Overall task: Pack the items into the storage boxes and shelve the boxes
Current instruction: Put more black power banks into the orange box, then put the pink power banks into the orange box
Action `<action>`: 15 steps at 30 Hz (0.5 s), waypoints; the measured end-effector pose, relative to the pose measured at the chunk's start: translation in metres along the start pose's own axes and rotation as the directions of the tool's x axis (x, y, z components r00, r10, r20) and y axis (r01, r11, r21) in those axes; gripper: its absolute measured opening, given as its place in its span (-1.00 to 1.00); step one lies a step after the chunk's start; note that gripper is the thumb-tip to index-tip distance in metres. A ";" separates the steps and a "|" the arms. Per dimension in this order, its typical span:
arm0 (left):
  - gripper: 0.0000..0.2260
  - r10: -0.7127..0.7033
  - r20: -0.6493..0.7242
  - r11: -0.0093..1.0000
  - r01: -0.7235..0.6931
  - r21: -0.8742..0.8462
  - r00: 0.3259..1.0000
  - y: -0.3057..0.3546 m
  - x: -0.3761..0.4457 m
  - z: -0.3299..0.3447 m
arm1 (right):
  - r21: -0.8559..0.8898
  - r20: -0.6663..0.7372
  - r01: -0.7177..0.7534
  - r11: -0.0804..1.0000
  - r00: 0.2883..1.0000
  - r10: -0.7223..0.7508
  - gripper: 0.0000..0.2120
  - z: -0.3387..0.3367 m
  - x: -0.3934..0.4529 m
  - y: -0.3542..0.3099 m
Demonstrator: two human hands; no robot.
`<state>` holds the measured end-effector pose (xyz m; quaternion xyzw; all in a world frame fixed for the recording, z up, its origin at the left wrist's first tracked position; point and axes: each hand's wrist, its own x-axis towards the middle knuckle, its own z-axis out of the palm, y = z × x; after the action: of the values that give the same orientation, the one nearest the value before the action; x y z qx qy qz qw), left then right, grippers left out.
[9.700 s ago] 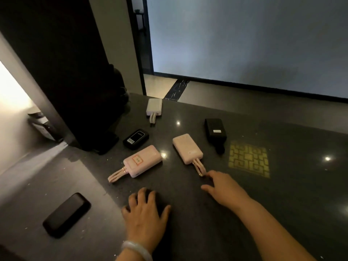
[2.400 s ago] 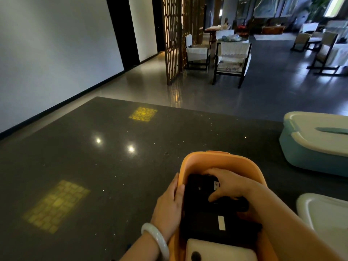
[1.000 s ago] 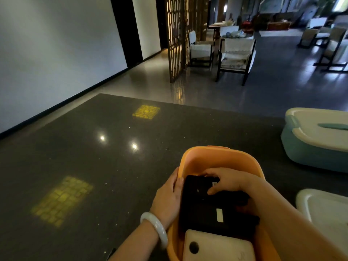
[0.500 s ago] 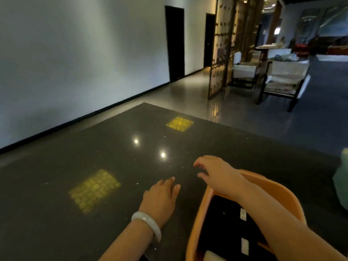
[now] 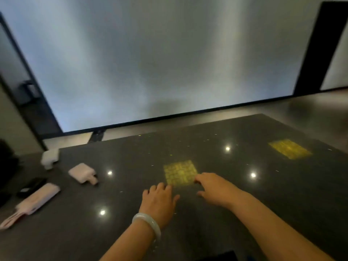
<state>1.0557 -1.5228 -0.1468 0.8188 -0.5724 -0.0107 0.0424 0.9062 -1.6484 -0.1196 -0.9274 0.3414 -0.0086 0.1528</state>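
Observation:
Both of my hands hover low over the dark stone table [image 5: 207,140], empty. My left hand [image 5: 159,201], with a pale bangle on its wrist, has its fingers loosely spread. My right hand [image 5: 214,187] reaches forward beside it, fingers apart. To the left lie a pink power bank [image 5: 81,173] with a short cable, a second pink power bank [image 5: 38,198] with its cable trailing off, and a white power bank [image 5: 49,157] at the far table edge. A small black device [image 5: 32,186] sits by the second pink one. The orange storage box is out of view.
A dark bulky object [image 5: 6,166] stands at the far left edge. Two yellow patterned light patches [image 5: 179,174] [image 5: 290,148] lie on the tabletop. Behind the table is a pale wall with a black skirting, and a dark doorway [image 5: 320,46] at the right.
My view has swung left, away from the orange box. My right hand has come out of the box and my left hand has left its side; both are now over the bare tabletop.

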 end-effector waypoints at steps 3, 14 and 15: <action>-0.53 -0.105 -0.015 0.994 0.105 -0.014 0.994 -0.058 -0.013 -0.001 | -0.010 0.071 0.077 0.997 0.995 -0.077 -0.62 0.013 0.039 -0.049; -0.54 -0.438 0.118 0.884 0.451 -0.122 0.891 -0.265 -0.043 -0.012 | 0.013 0.253 0.238 0.971 0.939 -0.234 -0.58 0.080 0.171 -0.225; -0.54 -0.461 0.123 0.869 0.475 -0.134 0.879 -0.286 -0.045 -0.012 | 0.023 0.266 0.249 0.968 0.932 -0.246 -0.58 0.087 0.185 -0.245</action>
<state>1.3090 -1.3820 -0.1599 0.9257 -0.3553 -0.1025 0.0793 1.2133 -1.5656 -0.1484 -0.9564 0.1982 0.0993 0.1900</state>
